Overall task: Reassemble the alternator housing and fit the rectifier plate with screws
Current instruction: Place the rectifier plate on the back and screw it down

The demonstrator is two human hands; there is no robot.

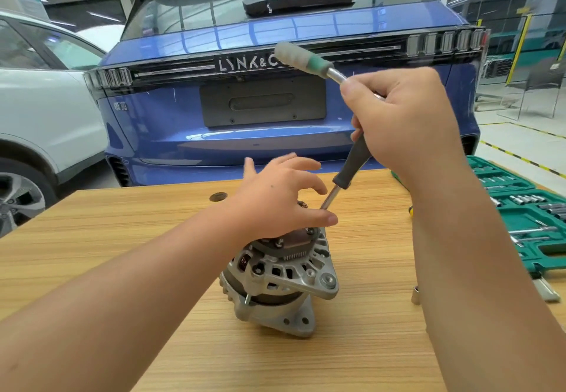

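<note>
A silver alternator stands on the wooden table, its rectifier plate facing up with screws in it. My left hand hovers over the top of the alternator, fingers spread and relaxed, thumb near the plate's edge. My right hand grips a tool with a dark grey handle and a metal shaft that slants down to the top of the alternator. A second tool with a green and pale handle sticks up out of the same hand. The shaft's tip is hidden behind my left hand.
A green socket set case lies open at the table's right edge. A loose socket stands on the table right of the alternator. A dark round disc lies at the far side. A blue car and a white car are parked behind the table.
</note>
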